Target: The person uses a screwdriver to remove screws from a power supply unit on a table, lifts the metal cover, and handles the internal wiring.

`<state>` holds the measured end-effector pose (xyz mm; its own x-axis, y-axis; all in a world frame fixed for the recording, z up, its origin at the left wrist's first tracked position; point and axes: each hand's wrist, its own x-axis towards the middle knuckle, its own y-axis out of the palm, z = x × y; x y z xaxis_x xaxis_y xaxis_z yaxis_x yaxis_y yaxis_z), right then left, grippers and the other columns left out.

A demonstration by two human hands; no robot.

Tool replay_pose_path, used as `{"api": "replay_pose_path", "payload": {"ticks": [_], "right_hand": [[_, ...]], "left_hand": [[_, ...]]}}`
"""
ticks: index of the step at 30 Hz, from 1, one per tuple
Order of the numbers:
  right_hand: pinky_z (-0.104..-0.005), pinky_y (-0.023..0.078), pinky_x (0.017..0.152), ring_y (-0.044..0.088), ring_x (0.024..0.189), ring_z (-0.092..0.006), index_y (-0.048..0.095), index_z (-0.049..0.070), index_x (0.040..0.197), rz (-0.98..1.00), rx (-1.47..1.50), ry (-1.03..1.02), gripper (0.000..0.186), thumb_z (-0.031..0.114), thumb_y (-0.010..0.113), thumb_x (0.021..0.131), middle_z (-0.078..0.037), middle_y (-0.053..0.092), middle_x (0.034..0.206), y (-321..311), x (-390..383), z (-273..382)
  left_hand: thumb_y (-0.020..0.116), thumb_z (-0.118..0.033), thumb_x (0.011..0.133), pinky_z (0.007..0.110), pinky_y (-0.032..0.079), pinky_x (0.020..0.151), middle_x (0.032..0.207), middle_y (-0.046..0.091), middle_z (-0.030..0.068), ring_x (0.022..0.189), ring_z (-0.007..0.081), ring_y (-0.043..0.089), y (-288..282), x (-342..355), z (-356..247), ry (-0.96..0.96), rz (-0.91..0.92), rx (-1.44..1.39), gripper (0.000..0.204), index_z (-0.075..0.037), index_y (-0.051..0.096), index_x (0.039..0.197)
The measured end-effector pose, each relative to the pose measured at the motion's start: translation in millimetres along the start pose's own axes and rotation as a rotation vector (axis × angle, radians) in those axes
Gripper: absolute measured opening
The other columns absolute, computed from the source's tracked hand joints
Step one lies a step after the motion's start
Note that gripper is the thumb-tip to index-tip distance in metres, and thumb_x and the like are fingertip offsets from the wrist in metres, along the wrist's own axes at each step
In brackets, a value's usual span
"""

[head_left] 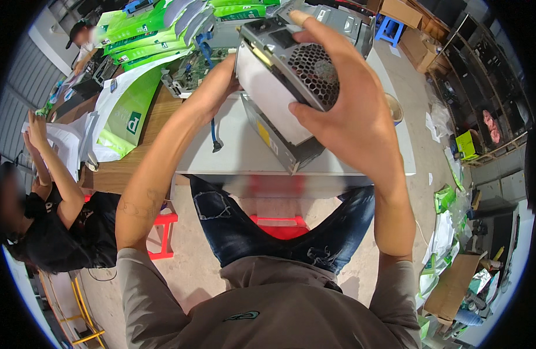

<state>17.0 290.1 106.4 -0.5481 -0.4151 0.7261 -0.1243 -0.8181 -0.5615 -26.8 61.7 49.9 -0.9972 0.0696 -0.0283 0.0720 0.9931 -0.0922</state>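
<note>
In the head view I see both hands, left hand (213, 96) and right hand (343, 107), gripping the grey power supply box (285, 75) lifted above the white bench (245, 154); I think next it needs a steady turn.

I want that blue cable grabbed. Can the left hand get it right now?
Probably not yet: the left hand is busy gripping the metal box, though the blue cable hangs uncovered just below it.
</note>
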Motion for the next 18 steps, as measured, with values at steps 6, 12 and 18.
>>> {"api": "replay_pose_path", "payload": {"ticks": [6, 12, 18], "right_hand": [[-0.0395, 0.046, 0.104, 0.06, 0.119, -0.0367, 0.052, 0.006, 0.142, 0.075, 0.065, 0.094, 0.077, -0.002, 0.073, 0.067, -0.018, 0.061, 0.13, 5.2, -4.9, -0.4], [-0.0394, 0.047, 0.102, 0.059, 0.12, -0.0374, 0.056, 0.004, 0.135, 0.069, -0.046, 0.06, 0.07, -0.003, 0.069, 0.067, -0.018, 0.062, 0.129, 1.7, -4.2, 6.8], [-0.0387, 0.047, 0.101, 0.06, 0.119, -0.0367, 0.058, 0.004, 0.134, 0.036, -0.068, 0.08, 0.069, -0.003, 0.07, 0.066, -0.017, 0.063, 0.128, -1.6, -9.2, 8.3]], "left_hand": [[0.032, -0.052, 0.106, 0.041, 0.033, 0.116, 0.143, 0.053, 0.0137, 0.134, 0.0224, 0.047, 2.4, -8.5, 8.6, -0.123, 0.0, -0.03, 0.062, -0.006, 0.046, 0.146], [0.031, -0.052, 0.106, 0.037, 0.042, 0.109, 0.134, 0.061, 0.0129, 0.124, 0.0197, 0.058, -0.4, -7.7, 11.5, -0.141, 0.051, -0.017, 0.061, -0.007, 0.051, 0.142], [0.028, -0.061, 0.105, 0.037, 0.045, 0.105, 0.13, 0.064, 0.0161, 0.119, 0.0205, 0.062, 6.2, -8.5, 21.5, -0.167, 0.093, -0.047, 0.069, -0.007, 0.05, 0.143]]}}
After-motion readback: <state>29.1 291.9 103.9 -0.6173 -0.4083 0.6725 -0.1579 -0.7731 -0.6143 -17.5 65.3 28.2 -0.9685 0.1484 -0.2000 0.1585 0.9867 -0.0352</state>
